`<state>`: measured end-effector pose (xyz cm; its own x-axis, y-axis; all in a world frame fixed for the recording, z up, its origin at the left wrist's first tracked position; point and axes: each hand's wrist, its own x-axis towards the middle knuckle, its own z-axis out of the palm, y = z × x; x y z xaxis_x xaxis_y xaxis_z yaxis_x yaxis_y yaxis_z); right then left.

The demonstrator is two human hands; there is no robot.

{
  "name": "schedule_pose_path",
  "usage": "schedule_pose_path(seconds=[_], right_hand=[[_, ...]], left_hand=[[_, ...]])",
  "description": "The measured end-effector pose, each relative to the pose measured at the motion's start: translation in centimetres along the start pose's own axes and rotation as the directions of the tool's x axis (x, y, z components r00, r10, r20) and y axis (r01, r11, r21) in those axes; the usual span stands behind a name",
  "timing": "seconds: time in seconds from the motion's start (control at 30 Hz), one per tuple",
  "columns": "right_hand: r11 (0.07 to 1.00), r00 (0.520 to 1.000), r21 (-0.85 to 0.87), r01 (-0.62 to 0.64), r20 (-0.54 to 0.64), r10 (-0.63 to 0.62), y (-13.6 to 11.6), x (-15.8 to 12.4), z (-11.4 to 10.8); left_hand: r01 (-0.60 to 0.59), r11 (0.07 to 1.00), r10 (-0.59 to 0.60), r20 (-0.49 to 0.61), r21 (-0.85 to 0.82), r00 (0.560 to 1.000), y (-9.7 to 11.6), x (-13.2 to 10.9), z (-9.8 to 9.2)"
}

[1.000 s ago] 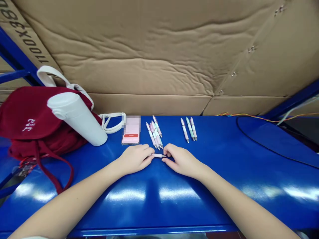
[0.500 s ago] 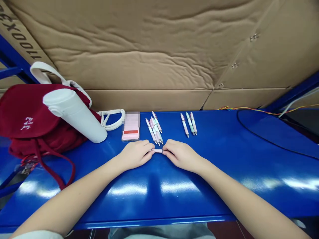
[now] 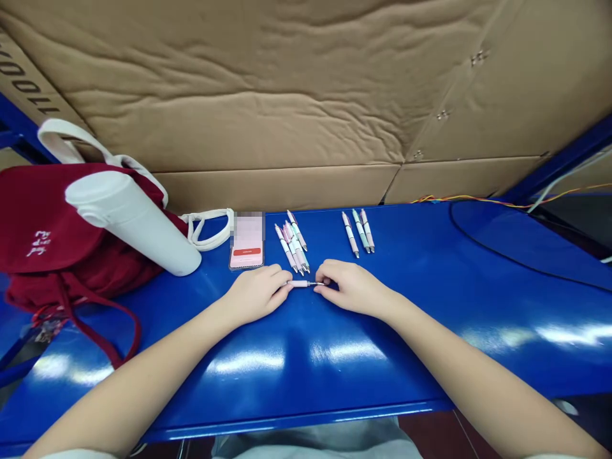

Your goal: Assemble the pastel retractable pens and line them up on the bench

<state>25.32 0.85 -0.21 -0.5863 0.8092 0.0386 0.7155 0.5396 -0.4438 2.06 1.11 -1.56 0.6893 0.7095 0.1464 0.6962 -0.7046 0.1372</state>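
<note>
My left hand pinches the rear of a pink pen, held level just above the blue table. From the pen's right end sticks out a thin refill, which runs in between the fingertips of my right hand. That hand is closed in a pinch at the pen's tip end; the fingers hide most of what they grip. Right behind the held pen lies a loose bunch of several pastel click pens, tips toward me. Three more pens lie side by side farther right.
A phone lies left of the pens. Beyond it are a white bottle and a dark red bag. Cardboard walls the back of the blue table. A black cable curves across the right side.
My right hand has drawn slightly away from the pen's barrel, and a thin stretch of refill now shows between them. The left hand keeps its hold. The whole view has shifted a little.
</note>
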Motion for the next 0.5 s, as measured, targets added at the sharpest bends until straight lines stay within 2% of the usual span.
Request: schedule_pose_path(seconds=[0.23, 0.37, 0.5], right_hand=[[1.0, 1.0, -0.028, -0.013, 0.004, 0.013, 1.4, 0.0, -0.7], [1.0, 1.0, -0.025, 0.009, -0.013, -0.009, 0.6, 0.0, -0.4], [0.997, 0.997, -0.006, 0.076, 0.007, -0.076, -0.8, -0.1, 0.3]], left_hand=[[-0.016, 0.993, 0.02, -0.034, 0.114, 0.999, -0.3, 0.2, 0.2], [-0.023, 0.996, 0.028, -0.054, 0.089, 0.998, -0.4, 0.2, 0.3], [-0.074, 0.996, 0.08, -0.133, 0.053, 0.988, -0.2, 0.0, 0.4]])
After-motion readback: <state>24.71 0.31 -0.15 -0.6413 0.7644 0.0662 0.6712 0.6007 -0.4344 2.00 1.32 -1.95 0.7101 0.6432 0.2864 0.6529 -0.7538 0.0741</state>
